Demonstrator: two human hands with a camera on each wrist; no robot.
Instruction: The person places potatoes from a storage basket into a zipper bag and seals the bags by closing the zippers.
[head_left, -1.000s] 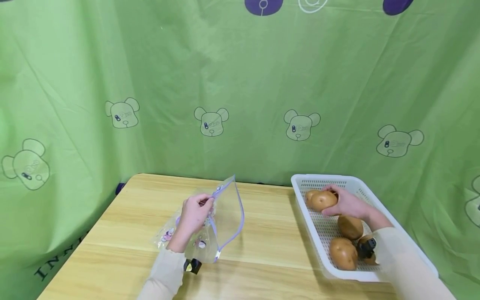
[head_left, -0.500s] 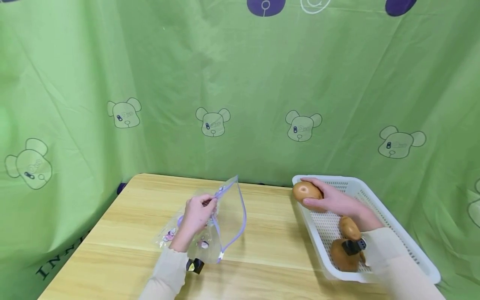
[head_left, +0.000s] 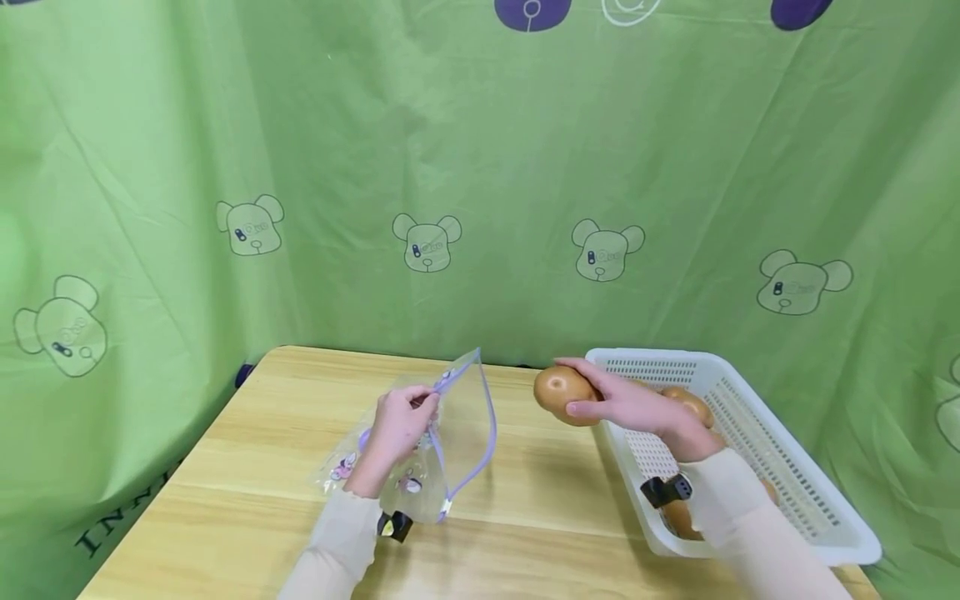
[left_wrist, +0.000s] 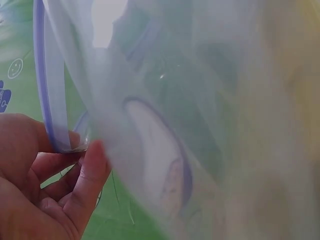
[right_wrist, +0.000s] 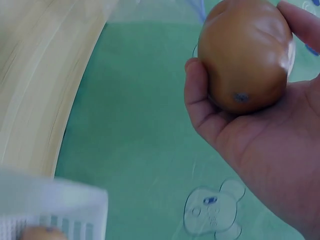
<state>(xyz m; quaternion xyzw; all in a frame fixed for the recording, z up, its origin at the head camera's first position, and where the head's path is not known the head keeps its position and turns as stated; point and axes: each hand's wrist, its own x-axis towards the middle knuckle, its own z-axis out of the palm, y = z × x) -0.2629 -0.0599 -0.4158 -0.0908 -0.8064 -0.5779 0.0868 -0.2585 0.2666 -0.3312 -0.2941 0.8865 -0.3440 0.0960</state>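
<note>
My left hand (head_left: 401, 425) pinches the rim of a clear zip bag (head_left: 465, 433) with a purple edge and cartoon prints. The bag's mouth gapes toward the right, and its slider hangs at the lower corner. In the left wrist view, thumb and fingers nip the purple rim (left_wrist: 41, 75) while the film fills most of the picture. My right hand (head_left: 630, 408) grips a smooth brown potato (head_left: 564, 393), raised over the table just left of the basket. The right wrist view shows the potato (right_wrist: 247, 55) held between thumb and fingers.
A white perforated plastic basket (head_left: 806, 454) stands at the table's right side with several more potatoes (head_left: 688, 406) in it, partly covered by my right arm. Behind the wooden table (head_left: 247, 433) hangs a green bear-print cloth (head_left: 510, 283).
My right hand has lifted the potato out of the basket and carried it left, past the basket's edge. The left hand and the bag stay nearly where they were.
</note>
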